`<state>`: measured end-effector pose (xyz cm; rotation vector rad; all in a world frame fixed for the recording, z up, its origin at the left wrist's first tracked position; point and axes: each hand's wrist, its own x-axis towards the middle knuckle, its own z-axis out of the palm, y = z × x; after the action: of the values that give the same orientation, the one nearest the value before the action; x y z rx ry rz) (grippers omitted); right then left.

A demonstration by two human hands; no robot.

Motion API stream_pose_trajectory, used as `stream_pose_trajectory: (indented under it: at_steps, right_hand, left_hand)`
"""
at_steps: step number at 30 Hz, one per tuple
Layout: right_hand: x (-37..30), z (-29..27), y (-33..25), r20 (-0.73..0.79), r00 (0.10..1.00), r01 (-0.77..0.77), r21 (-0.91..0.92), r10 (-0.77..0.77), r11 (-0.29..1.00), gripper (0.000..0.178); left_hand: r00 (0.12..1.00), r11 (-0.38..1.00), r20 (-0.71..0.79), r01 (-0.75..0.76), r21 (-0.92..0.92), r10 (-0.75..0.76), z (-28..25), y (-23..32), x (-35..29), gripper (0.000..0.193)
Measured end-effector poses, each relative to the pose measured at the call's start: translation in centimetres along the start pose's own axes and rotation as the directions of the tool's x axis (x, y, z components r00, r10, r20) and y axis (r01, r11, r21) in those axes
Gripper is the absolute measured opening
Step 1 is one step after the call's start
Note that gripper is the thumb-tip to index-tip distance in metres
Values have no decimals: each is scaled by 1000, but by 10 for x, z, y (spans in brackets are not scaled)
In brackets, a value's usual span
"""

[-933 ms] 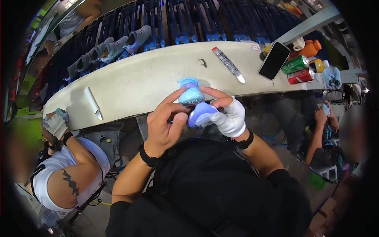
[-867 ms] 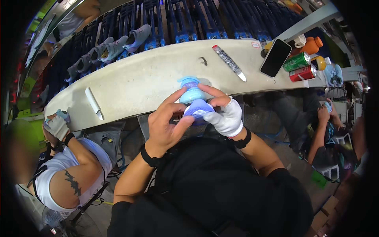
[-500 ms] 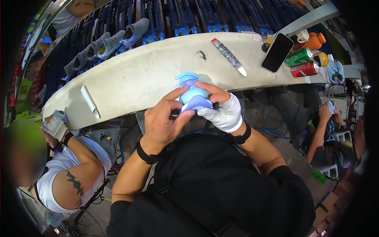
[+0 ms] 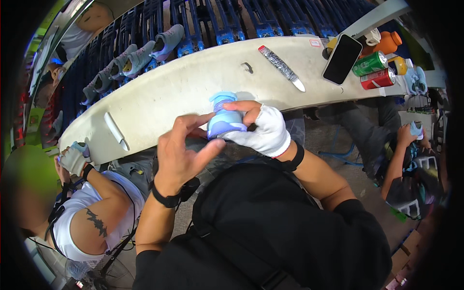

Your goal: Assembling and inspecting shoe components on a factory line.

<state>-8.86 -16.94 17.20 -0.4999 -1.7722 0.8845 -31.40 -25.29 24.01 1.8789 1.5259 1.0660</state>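
A light blue and purple shoe [image 4: 225,119] is held just above the near edge of the pale worktable [image 4: 179,87]. My right hand [image 4: 267,129], in a white glove with bare fingertips, grips the shoe from its right side. My bare left hand [image 4: 180,151] is beside the shoe's left side, its fingers and thumb spread apart. Its fingertips are close to the shoe; whether they touch it I cannot tell. Part of the shoe is hidden behind the gloved fingers.
A knife with a wrapped handle [image 4: 279,65] and a white knife [image 4: 116,131] lie on the table. At right are a phone [image 4: 342,59], a green can [image 4: 370,64] and a red can [image 4: 378,79]. Several shoes [image 4: 167,41] stand on the blue rack [image 4: 227,34]. Co-workers sit on both sides.
My left hand has loosened from the shoe and drawn back slightly left, its fingers spreading. The shoe has turned and shifted a little left in my right hand.
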Motion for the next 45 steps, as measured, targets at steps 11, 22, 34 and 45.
stream_pose_trajectory:
  at_steps: [11,22,34,45]
  right_hand:
    - [-27,-4,2,158,945,-214,-360,286,908,34]
    - [-19,-22,-15,162,973,-57,-526,166,849,99]
    - [0,-35,-28,217,972,-70,-90,88,993,72]
    - [14,-46,-17,366,931,-1,-33,13,999,68]
  left_hand:
    - [992,921,121,-87,379,44,-8,1,8,79]
    - [992,942,12,-124,311,127,15,13,-2,67]
    - [940,960,-219,-277,-48,261,78,-16,-13,51]
    - [913,921,-213,-375,-102,348,77,-23,-13,42]
